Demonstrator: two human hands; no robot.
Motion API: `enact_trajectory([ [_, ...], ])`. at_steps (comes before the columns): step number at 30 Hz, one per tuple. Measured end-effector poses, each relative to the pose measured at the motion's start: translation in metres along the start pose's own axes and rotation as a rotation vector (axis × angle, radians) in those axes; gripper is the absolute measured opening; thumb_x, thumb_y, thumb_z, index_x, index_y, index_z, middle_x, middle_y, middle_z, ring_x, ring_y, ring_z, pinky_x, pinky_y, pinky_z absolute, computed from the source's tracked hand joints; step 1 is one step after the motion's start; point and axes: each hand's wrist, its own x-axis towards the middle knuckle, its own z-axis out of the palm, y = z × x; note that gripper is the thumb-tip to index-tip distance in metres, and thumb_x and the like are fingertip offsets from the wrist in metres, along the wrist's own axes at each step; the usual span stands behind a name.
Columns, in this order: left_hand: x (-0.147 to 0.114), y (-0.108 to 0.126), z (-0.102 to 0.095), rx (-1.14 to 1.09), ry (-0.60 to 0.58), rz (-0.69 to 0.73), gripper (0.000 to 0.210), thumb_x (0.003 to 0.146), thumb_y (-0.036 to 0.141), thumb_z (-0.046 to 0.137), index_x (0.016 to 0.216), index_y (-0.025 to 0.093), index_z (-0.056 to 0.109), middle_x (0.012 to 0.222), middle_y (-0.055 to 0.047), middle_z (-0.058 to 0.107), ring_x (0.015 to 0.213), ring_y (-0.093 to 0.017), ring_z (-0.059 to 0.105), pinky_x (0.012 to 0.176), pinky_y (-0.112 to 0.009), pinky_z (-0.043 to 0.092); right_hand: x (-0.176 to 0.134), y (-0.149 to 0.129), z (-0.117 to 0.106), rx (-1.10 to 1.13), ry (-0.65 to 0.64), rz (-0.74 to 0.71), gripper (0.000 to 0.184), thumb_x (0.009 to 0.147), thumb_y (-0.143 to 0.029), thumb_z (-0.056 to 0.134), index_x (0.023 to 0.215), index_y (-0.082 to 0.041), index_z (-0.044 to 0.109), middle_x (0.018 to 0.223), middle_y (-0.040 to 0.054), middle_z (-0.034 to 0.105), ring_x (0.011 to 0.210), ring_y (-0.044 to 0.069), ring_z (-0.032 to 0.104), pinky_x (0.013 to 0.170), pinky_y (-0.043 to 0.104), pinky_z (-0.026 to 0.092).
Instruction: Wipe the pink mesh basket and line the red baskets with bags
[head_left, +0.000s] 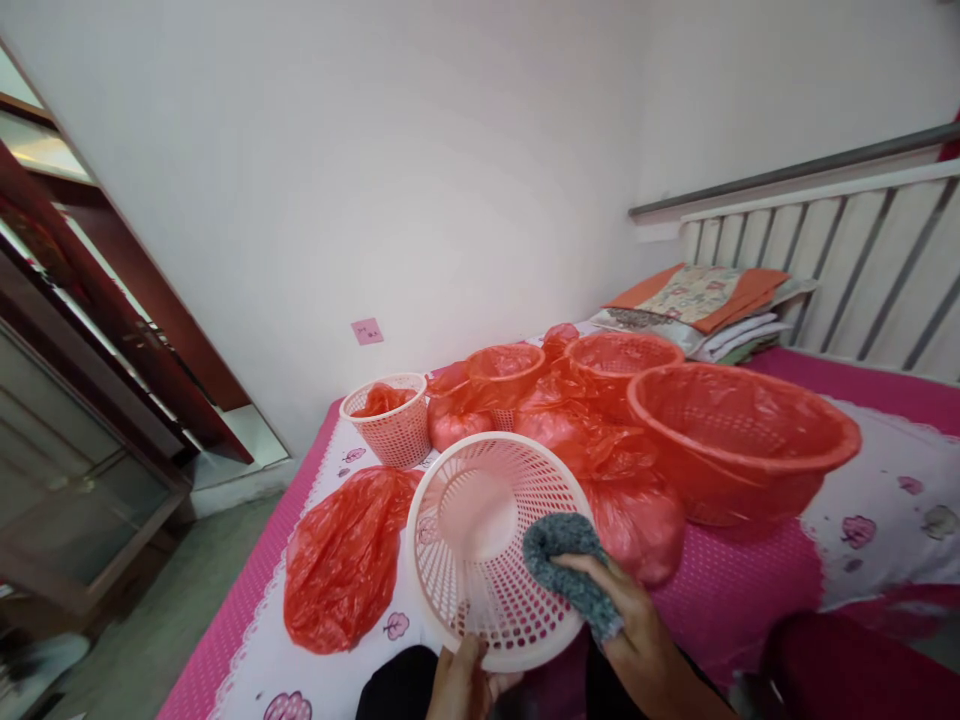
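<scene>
A pale pink plastic wastebasket (480, 450) with a lattice wall is tipped so its mouth faces me. At the near rim, my left hand (466, 680) grips it with the thumb over the edge. My right hand (626, 610) is closed on a grey-green cleaning cloth (566, 560), which lies against the right side of the basket's rim and inner wall. Left of the basket, a crumpled red plastic bag (341, 570) is spread on the bed. A red bag with something bulky inside (637, 525) sits just beyond my right hand.
Behind stand a white-pink basket (390, 440) with a red bag in it and several baskets lined with red bags, the largest (742, 480) at right. Folded bedding (705, 300) is piled near the white headboard (825, 260). The pink bed edge (247, 600) drops to the floor at left.
</scene>
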Motion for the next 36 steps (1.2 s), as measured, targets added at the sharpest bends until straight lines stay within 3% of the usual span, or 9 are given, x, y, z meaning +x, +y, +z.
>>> enact_trajectory([
  [4,-0.01,0.004,-0.016,0.069,0.123,-0.034,0.079,0.067,0.035,0.079,0.139,0.018,0.052,0.127,-0.022,0.076,0.121,-0.042,0.072,0.084,-0.049,0.065,0.012,-0.012,-0.018,0.112,0.133,0.152,0.035,0.09,-0.026,0.062,0.123,-0.026,0.076,0.123,0.0105,0.078,0.118,0.032,0.072,0.106,0.045,0.057],
  [8,-0.029,0.015,-0.001,0.056,0.126,-0.006,0.075,0.074,0.035,0.081,0.142,0.021,0.052,0.135,-0.018,0.074,0.121,-0.039,0.072,0.086,-0.045,0.064,0.022,-0.021,-0.01,0.267,0.233,0.369,0.038,0.084,-0.046,0.075,0.113,-0.021,0.079,0.115,0.0133,0.081,0.11,0.034,0.075,0.103,0.048,0.059],
  [12,-0.038,0.01,0.018,-0.19,0.048,-0.018,0.067,0.079,0.026,0.08,0.142,0.017,0.057,0.138,-0.019,0.072,0.133,-0.038,0.066,0.103,-0.048,0.061,0.023,-0.025,0.005,0.469,0.228,0.583,0.052,0.075,-0.061,0.081,0.105,-0.019,0.08,0.105,0.0147,0.083,0.112,0.038,0.075,0.1,0.052,0.06],
  [17,-0.039,-0.002,0.033,-0.288,0.007,-0.083,0.08,0.077,0.009,0.074,0.152,0.013,0.047,0.131,-0.021,0.076,0.132,-0.04,0.067,0.106,-0.053,0.06,0.022,-0.029,0.01,0.56,0.13,0.657,0.057,0.07,-0.064,0.085,0.101,-0.017,0.081,0.095,0.0132,0.083,0.097,0.037,0.078,0.094,0.054,0.061],
  [21,-0.046,0.002,0.038,-0.279,0.049,-0.072,0.081,0.078,0.0,0.065,0.155,0.009,0.04,0.121,-0.021,0.079,0.128,-0.039,0.07,0.106,-0.053,0.059,0.02,-0.025,0.015,0.57,0.073,0.647,0.054,0.074,-0.062,0.082,0.103,-0.016,0.081,0.099,0.0143,0.083,0.097,0.037,0.078,0.093,0.053,0.061],
  [24,-0.049,0.006,0.04,-0.26,0.094,-0.091,0.077,0.079,-0.002,0.06,0.153,0.009,0.041,0.117,-0.021,0.08,0.123,-0.039,0.072,0.103,-0.055,0.061,0.022,-0.017,0.024,0.544,0.071,0.582,0.049,0.078,-0.051,0.081,0.113,-0.016,0.078,0.106,0.0146,0.082,0.1,0.035,0.077,0.095,0.052,0.06],
  [28,-0.048,0.006,0.04,-0.215,0.117,-0.132,0.07,0.08,-0.002,0.058,0.148,0.009,0.045,0.11,-0.019,0.081,0.12,-0.038,0.074,0.099,-0.055,0.062,0.039,-0.009,0.036,0.309,0.018,0.332,0.045,0.08,-0.023,0.068,0.125,-0.02,0.073,0.118,0.0105,0.079,0.11,0.029,0.074,0.105,0.047,0.055],
  [32,-0.049,0.005,0.043,-0.205,0.149,-0.134,0.069,0.079,-0.003,0.057,0.146,0.009,0.046,0.108,-0.018,0.081,0.117,-0.036,0.075,0.097,-0.054,0.063,0.072,-0.003,0.053,-0.162,-0.205,0.093,0.062,0.074,0.0,0.053,0.129,-0.023,0.072,0.131,0.0097,0.072,0.123,0.025,0.066,0.107,0.039,0.048],
  [36,-0.053,0.004,0.047,-0.185,0.19,-0.13,0.068,0.08,-0.004,0.055,0.146,0.006,0.046,0.102,-0.019,0.081,0.113,-0.036,0.077,0.095,-0.054,0.063,0.108,0.011,0.087,-0.569,-0.508,0.113,0.046,0.085,-0.007,0.057,0.125,-0.023,0.075,0.125,0.0116,0.073,0.118,0.029,0.066,0.102,0.039,0.045],
])
